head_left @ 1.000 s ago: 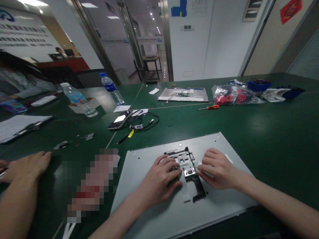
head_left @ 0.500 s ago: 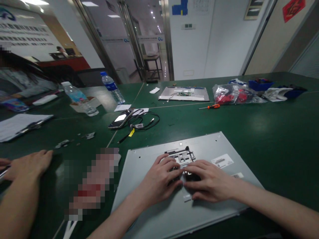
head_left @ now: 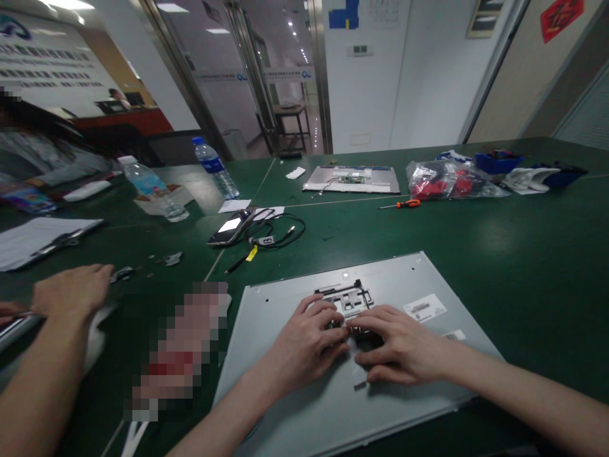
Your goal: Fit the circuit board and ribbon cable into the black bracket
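Observation:
A flat grey metal panel [head_left: 285,406], like the back of a display, lies before me with a black slotted bracket area [head_left: 349,304] near its middle. My left hand [head_left: 309,343] rests there, thumb and fingers bent inward. Facing it, my right hand [head_left: 404,346] has curled fingers, its fingertips almost meeting those of the left. Between them are small dark parts, mostly covered, so what the fingers pinch I cannot make out. A small white strip [head_left: 360,376] shows below the right fingertips. White labels [head_left: 425,308] are stuck on the panel's right side.
At the left, a co-worker's hand [head_left: 73,289] is near small grey scraps [head_left: 172,259]. Beyond the panel lie a phone [head_left: 231,228], a coiled black cable [head_left: 285,238], an orange screwdriver [head_left: 406,204], a second panel [head_left: 352,179], bottles [head_left: 214,166] and a plastic bag [head_left: 451,179].
My right fingers have shifted slightly, and more of the white strip shows under them. My left hand stays nearly in place. The co-worker's hand has moved up and to the right.

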Demonstrator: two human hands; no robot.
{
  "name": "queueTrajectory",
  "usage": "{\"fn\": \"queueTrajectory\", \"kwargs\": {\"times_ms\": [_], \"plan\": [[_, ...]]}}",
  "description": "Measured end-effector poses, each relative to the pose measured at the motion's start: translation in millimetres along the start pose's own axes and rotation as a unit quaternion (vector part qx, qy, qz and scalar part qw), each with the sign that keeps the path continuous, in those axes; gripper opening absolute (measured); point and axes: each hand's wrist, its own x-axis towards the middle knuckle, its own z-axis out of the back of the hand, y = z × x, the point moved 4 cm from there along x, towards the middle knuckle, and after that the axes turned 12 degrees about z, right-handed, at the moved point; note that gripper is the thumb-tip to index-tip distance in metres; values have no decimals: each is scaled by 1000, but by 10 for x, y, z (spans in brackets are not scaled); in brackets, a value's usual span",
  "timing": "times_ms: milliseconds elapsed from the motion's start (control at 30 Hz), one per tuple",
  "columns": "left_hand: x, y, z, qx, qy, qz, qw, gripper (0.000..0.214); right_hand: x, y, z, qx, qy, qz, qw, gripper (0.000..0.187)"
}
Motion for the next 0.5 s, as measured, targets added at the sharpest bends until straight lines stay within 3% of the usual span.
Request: {"fn": "queueTrajectory", "kwargs": {"times_ms": [300,500], "plan": [[-9,13,-21,-3,2,-2,1000,18,-11,-3,-4,-22,-47,-4,999,24],[0,-4,11,-5,-1,6,1000,17,-13,-25,-28,-28,-28,-17,999,32]]}}
